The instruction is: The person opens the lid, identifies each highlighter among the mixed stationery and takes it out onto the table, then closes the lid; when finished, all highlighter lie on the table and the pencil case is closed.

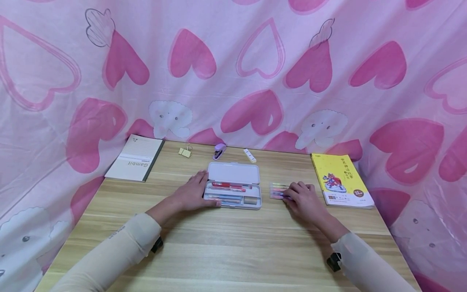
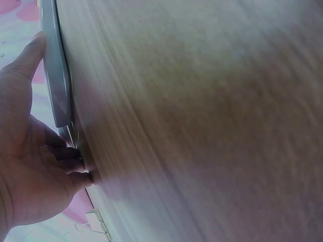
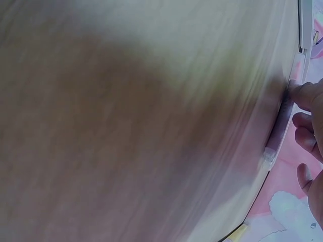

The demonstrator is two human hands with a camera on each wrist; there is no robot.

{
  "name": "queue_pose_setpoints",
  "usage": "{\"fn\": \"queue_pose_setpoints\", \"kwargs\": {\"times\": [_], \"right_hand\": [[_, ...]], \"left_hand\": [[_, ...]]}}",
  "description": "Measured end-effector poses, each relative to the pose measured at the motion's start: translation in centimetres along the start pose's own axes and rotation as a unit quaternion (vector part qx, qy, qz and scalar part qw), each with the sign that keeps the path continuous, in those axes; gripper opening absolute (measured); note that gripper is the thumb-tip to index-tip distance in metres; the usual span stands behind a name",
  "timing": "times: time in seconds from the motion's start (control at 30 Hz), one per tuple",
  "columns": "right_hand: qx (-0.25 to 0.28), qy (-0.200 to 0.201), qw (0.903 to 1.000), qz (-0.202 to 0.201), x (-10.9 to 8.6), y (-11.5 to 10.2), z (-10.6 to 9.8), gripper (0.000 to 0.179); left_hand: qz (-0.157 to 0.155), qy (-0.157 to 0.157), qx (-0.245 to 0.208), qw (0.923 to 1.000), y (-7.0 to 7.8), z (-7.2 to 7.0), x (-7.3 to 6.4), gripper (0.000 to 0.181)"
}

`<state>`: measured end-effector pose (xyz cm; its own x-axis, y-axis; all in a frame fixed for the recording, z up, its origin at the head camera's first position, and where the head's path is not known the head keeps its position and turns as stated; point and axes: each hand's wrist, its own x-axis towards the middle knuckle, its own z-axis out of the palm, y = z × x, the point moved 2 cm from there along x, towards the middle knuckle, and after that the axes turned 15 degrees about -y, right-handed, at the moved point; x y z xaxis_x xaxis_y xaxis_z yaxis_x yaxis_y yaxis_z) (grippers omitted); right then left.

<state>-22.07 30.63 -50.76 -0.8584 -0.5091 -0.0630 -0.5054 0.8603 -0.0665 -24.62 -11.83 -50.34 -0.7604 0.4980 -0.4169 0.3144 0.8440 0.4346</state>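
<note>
A white pencil case [image 1: 233, 173] lies with its lid folded back, in the middle of the table in the head view. Red pens [image 1: 228, 187] fill its rear compartment. Light-blue pens [image 1: 227, 199] and a beige block [image 1: 250, 200] lie in front. My left hand [image 1: 186, 192] is spread around the case's left end, thumb straight along the near edge; the left wrist view shows the thumb against the case wall [image 2: 55, 75]. To the right, my right hand [image 1: 304, 200] grips a clear pack of coloured pens [image 1: 275, 190] flat on the table, partly hidden by its fingers.
Along the back stand a yellow binder clip [image 1: 185, 153], a purple stapler [image 1: 219, 151] and a small white strip-shaped item [image 1: 249, 155]. A notebook [image 1: 133, 160] lies at the left edge, a yellow book [image 1: 341, 178] at the right. Pink heart-patterned curtains [image 1: 233, 81] surround the table.
</note>
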Motion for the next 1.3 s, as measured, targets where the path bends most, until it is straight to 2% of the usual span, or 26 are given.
{"fn": "queue_pose_setpoints", "kwargs": {"times": [0.4, 0.53, 0.7, 0.93, 1.1, 1.3], "right_hand": [[0.018, -0.006, 0.9997, -0.013, 1.5, -1.5, -1.5, 0.028], [0.025, 0.004, 0.9992, -0.032, 2.4, -2.4, -2.2, 0.026], [0.028, 0.012, 0.9969, -0.073, 3.9, -4.3, -2.4, 0.022], [0.020, -0.006, 0.9929, -0.117, 5.9, -7.8, -2.0, 0.024], [0.027, -0.026, 0.9890, -0.143, 6.6, -10.1, -2.1, 0.027], [0.010, -0.036, 0.9825, -0.183, 7.1, -11.8, -1.8, 0.027]], "left_hand": [[-0.002, -0.004, 0.000, 1.0000, 0.0, -0.1, 0.0, 0.135], [-0.007, -0.006, 0.002, 1.0000, -0.1, -0.1, 0.1, 0.136], [-0.007, -0.007, 0.004, 0.9999, 0.0, -0.1, 0.1, 0.136], [-0.006, -0.010, 0.004, 0.9999, 0.1, -0.1, 0.1, 0.136], [-0.004, -0.005, 0.005, 1.0000, 0.0, 0.0, 0.2, 0.136], [-0.004, -0.003, 0.007, 1.0000, -0.2, 0.1, 0.2, 0.136]]}}
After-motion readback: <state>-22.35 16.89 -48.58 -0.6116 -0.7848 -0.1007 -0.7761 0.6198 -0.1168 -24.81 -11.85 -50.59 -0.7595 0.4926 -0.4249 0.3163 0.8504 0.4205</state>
